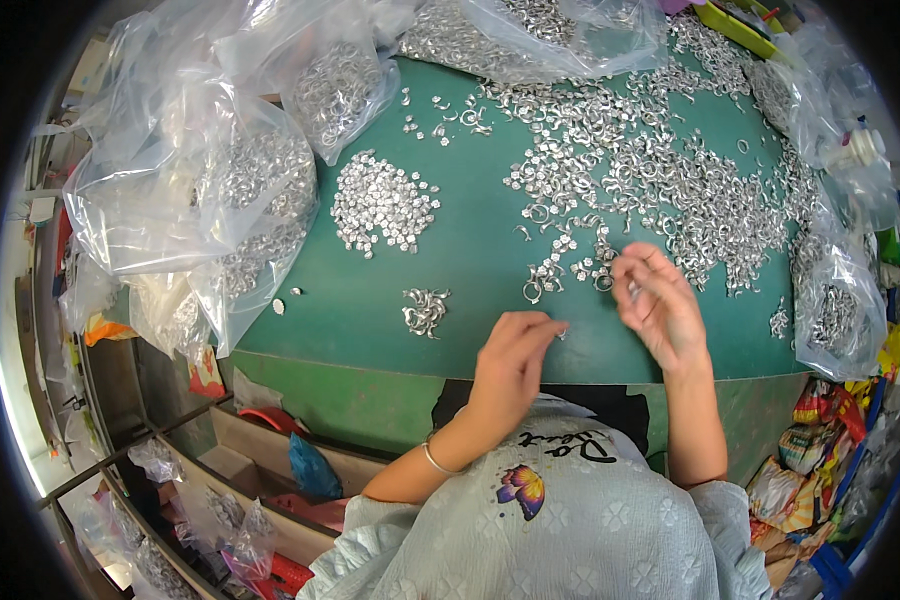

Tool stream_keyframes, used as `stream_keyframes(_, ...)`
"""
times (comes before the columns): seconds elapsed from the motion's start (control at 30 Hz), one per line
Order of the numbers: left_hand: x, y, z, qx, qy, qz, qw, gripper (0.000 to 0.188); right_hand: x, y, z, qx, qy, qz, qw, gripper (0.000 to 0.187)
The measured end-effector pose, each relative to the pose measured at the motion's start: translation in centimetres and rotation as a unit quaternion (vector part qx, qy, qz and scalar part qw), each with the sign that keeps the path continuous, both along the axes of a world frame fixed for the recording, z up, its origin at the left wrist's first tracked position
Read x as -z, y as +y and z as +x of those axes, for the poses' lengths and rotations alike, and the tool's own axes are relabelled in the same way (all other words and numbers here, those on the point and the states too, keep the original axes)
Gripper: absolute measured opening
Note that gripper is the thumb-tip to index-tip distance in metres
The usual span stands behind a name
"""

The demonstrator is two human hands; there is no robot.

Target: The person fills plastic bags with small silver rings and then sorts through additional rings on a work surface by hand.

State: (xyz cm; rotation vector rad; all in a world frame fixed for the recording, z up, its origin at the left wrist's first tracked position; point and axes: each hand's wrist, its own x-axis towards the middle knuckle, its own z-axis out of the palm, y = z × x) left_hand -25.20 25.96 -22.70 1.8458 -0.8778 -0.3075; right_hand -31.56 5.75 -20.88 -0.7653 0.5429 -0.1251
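My left hand (515,362) is pinched at the table's near edge, with a small silvery metal piece (562,334) at its fingertips. To its right, my right hand (662,308) is raised over the table with curled fingers; something small and pale shows between thumb and fingers, too small to name. Just beyond the hands lie silvery rings (532,291) and little flower-shaped metal pieces (582,270). A wide heap of loose silvery metal parts (710,205) spreads beyond my right hand. Farther left are a pile of flower-shaped pieces (380,203) and a small pile of curved pieces (426,312).
Clear plastic bags of metal parts (260,200) stand on the green table (370,325) at the left, with another bag (540,40) at the far edge and one (838,310) at the right. A yellow-green tray (735,28) sits far right. An open drawer (240,455) is lower left.
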Motion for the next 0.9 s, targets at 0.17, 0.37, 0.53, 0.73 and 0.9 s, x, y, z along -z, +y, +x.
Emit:
stream_keyframes(0.17,0.3,-1.1,-1.2,0.028,-0.170,0.092,0.981,0.035,1.1,1.0,-0.4,-0.091,0.048,-0.309,0.945,0.014)
stream_keyframes(0.37,2.1,-1.5,-0.6,0.084,-0.131,0.040,0.987,0.027,1.2,-0.9,6.5,0.030,0.010,-0.745,0.667,0.017)
stream_keyframes(0.53,0.8,-1.5,0.3,0.010,0.344,-0.079,0.935,0.016,2.8,-2.7,8.2,0.011,-0.003,-0.805,0.593,0.009)
stream_keyframes(0.73,-0.1,-1.7,0.8,0.003,0.640,-0.186,0.745,0.024,1.3,-2.5,3.1,-0.015,0.111,-0.781,0.614,0.013)
stream_keyframes(0.9,-0.1,-3.1,0.7,0.000,0.642,-0.172,0.747,0.025,0.4,-1.8,4.4,0.021,0.044,-0.815,0.577,0.020)
